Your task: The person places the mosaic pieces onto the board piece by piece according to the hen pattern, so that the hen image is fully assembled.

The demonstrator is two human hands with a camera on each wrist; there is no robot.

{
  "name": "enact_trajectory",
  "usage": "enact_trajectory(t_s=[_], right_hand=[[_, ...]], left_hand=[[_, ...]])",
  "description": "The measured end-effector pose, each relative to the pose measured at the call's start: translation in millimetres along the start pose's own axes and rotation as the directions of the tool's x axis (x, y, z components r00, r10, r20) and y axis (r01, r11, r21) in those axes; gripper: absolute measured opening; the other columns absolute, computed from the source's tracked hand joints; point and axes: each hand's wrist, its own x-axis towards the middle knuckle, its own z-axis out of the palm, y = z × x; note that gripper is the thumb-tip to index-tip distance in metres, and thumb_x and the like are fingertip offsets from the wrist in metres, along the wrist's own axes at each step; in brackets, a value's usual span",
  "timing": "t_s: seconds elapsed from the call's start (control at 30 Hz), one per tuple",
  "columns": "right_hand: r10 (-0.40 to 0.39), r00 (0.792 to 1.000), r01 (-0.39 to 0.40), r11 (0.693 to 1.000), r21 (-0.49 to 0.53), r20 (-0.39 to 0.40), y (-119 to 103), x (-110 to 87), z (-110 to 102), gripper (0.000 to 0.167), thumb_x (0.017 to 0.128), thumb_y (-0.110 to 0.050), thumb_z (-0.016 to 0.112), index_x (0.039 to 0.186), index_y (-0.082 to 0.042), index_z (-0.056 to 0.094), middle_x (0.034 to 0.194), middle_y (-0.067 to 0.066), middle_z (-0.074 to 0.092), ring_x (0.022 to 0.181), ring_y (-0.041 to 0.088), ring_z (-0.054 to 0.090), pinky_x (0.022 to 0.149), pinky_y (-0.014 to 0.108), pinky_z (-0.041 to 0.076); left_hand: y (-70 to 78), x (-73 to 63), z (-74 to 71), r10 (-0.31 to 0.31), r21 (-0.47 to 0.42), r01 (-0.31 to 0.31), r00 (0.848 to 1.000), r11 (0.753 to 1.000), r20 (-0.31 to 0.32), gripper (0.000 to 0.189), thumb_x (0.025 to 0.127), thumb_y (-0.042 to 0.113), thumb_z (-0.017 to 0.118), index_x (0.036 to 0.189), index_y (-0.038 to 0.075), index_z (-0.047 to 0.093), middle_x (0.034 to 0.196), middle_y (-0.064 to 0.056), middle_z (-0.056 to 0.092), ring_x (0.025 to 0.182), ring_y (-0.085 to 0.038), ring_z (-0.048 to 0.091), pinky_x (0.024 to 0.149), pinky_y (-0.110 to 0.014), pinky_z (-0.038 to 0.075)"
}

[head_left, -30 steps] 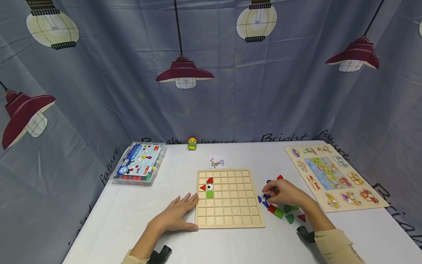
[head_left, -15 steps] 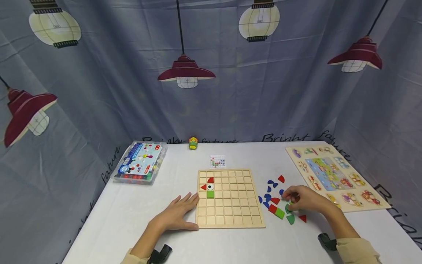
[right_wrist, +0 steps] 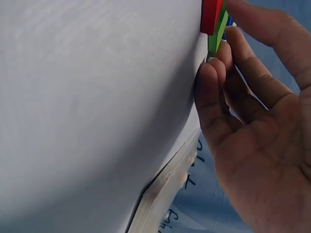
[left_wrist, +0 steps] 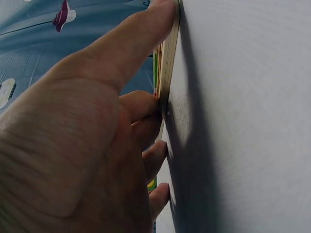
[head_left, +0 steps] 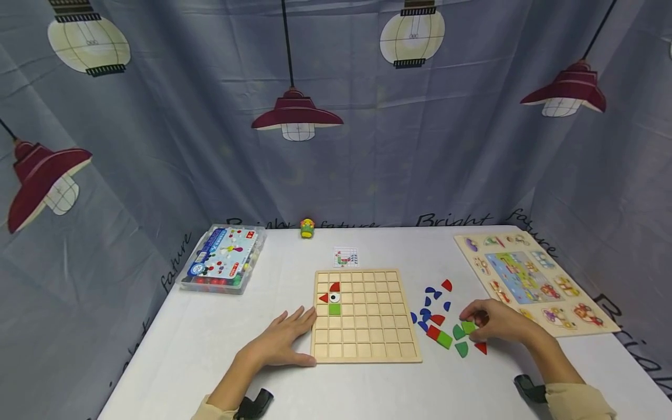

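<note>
My left hand (head_left: 283, 341) lies at the left edge of the wooden grid board (head_left: 366, 336), fingers stretched and thumb touching its near corner. In the left wrist view the thumb meets the board's side (left_wrist: 169, 63). On the board sit a red quarter-round piece (head_left: 335, 287), a red triangle (head_left: 323, 298), a white eye piece (head_left: 334, 297) and a green square (head_left: 334, 309). At the right, my right hand (head_left: 499, 322) pinches a light green square block (head_left: 468, 327) between thumb and index finger, close over the table. Dark green pieces (head_left: 459, 332) and a red triangle (head_left: 480, 347) lie beside it.
Several blue pieces (head_left: 426, 314), red pieces (head_left: 437, 319) and another light green block (head_left: 444, 340) lie right of the board. Behind it are a pattern card (head_left: 345, 256) and a small toy figure (head_left: 307, 228). A plastic case (head_left: 223, 259) stands left, a wooden puzzle (head_left: 525, 280) right.
My right hand has moved right, from over the blue pieces to the light green square block, and now pinches it. The left hand has stayed at the board's edge.
</note>
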Motion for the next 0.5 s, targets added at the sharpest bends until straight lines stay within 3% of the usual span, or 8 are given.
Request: enact_trajectory(t_s=[0.5], right_hand=[[0.066,0.997,-0.066,0.997,-0.025,-0.032,3.4,0.5,3.0,0.039,0.066,-0.015,0.088,0.099,-0.004,0.069,0.079,0.003,0.053,0.076,0.015,0.048,0.059,0.022,0.041]], left_hand=[[0.7,-0.5,-0.4,0.003,0.018,-0.003,1.0,1.0,0.002,0.103,0.075,0.062,0.072,0.153,0.011,0.031,0.161,-0.004,0.027,0.151,-0.029,0.021,0.122,-0.056,0.015]])
